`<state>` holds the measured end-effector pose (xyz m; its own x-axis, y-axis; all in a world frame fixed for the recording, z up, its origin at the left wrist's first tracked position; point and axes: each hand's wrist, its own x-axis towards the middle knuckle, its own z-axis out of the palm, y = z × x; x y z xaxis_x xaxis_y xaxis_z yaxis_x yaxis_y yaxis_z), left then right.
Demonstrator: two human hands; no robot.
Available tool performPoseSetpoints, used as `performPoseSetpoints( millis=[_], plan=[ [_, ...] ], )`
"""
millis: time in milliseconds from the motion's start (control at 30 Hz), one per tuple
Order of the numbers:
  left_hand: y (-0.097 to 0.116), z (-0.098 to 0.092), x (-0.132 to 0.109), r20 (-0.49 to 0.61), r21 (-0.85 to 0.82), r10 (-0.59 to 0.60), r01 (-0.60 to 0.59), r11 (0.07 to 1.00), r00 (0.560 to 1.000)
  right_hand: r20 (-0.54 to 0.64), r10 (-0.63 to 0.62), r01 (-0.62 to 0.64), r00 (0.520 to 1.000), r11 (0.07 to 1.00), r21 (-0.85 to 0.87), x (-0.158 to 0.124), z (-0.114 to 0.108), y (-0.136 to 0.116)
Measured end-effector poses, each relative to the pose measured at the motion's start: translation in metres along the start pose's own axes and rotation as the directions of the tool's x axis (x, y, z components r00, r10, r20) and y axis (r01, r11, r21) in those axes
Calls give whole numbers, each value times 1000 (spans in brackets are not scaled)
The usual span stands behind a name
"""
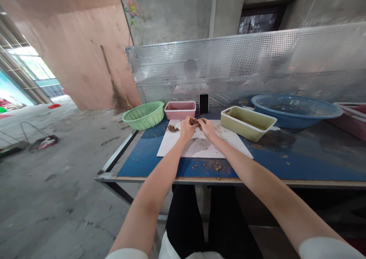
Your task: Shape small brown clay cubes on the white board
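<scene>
A: Hand status?
B: L hand point(188, 129) & R hand point(208, 129) both curled nearly closed, fingertips on a rough brown earthy clump point(193, 121) btwn them, over far part of flat white rectangular board point(197, 150).
A: Else on board?
B: Irregular brown lump point(172, 128), L side, + loose crumbs. Coarser brown bits point(218, 168) on smooth blue tabletop point(143, 163), nr front edge.
A: Containers?
B: Lt-green round slotted plastic basket point(145, 118) far L; pink rect. white-rimmed tub point(180, 115) beside it. R of board: olive rect. pale-rimmed tub point(243, 126), then wide round blue basin point(286, 118). Shiny perforated metal sheet point(228, 68) behind.
</scene>
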<state>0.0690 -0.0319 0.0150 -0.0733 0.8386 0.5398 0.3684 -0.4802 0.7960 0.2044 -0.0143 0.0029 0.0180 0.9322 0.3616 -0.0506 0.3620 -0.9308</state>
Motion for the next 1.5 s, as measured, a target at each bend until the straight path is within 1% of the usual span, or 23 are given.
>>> performPoseSetpoints(
  millis=[167,367,500,667,967,1100,1200,1333,1500],
  plan=[
    [-3,2,0,33,-9,17,-17,1000,999,-12,3,-3,1000,1000,-16,1,0,2],
    [-4,3,-2,63,72,119,-123,990,991,-18,-6,5,1000,998,-55,3,-1,6],
    [-7,3,-1,59,77,132,-137,988,989,-33,-19,16,999,996,-86,3,-1,6],
    [-10,4,0,71,149,130,-139,979,989,-79,-48,39,996,993,-114,2,-3,2],
    [-14,6,-1,5,106,108,-108,988,994,-116,-94,77,989,987,-144,-3,-3,-7],
    [-15,5,-1,-2,132,104,-103,986,995,-119,-113,89,987,978,-189,-4,-3,-10],
    [-15,4,0,-10,146,160,-157,977,987,-125,-118,92,985,976,-199,-4,-2,-11],
    [-13,3,1,-51,188,262,-248,950,964,-132,-126,97,983,974,-205,-4,-2,-11],
    [-12,1,1,-83,225,260,-236,945,962,-130,-138,110,982,973,-201,-5,-2,-10]
  ],
)
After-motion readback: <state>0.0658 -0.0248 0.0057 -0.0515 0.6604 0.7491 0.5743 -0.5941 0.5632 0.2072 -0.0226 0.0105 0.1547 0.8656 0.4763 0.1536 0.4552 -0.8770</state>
